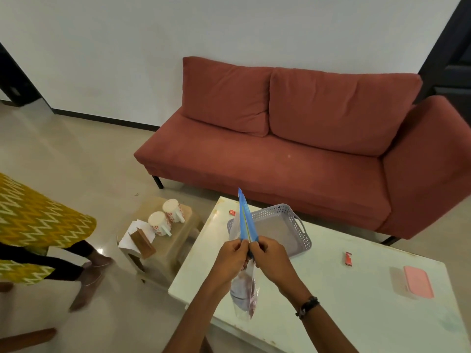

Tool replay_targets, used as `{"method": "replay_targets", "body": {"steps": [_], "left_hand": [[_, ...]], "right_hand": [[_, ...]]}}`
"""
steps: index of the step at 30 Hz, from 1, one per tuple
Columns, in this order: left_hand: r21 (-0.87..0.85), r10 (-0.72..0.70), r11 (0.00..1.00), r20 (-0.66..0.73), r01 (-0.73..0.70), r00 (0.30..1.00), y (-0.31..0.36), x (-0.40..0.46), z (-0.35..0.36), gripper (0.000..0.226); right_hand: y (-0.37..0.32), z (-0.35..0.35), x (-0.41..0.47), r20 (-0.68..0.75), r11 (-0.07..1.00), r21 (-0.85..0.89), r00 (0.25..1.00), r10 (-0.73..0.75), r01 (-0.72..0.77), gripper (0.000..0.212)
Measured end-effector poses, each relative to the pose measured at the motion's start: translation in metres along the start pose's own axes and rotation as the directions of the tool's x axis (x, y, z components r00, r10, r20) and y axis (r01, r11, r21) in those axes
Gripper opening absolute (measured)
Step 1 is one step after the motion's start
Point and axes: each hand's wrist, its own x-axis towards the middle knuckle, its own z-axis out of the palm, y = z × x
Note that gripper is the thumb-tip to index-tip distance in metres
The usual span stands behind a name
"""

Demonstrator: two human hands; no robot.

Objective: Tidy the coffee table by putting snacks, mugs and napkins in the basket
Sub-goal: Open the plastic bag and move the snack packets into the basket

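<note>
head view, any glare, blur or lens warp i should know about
Head view: wide-angle warp bows the sofa and wall edges; a small glare spot shines on the floor beside the stool; the walking person's feet are motion-blurred; light is dim and even.

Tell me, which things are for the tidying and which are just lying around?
For the tidying:
- zip bag, held by both hands
- grey basket
- two mugs
- red snack wrapper
- napkins

Just lying around:
- sofa
- pink-lidded box
- stool
</note>
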Motion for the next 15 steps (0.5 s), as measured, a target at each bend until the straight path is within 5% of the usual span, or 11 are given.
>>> {"method": "replay_targets", "body": {"steps": [10,15], "left_hand": [[0.143,0.100,0.987,-0.190,-0.073,0.977,-0.005,-0.004,0.012,0.038],[0.300,0.244,0.941,-0.279,-0.157,0.929,-0.004,-0.006,0.014,0.022]], "right_hand": [[-0.001,0.010,-0.007,-0.242,0.999,0.048,0.970,0.013,-0.002,0.031],[-0.001,0.008,-0.013,-0.349,0.995,-0.076,0.933,-0.083,0.060,0.042]]}}
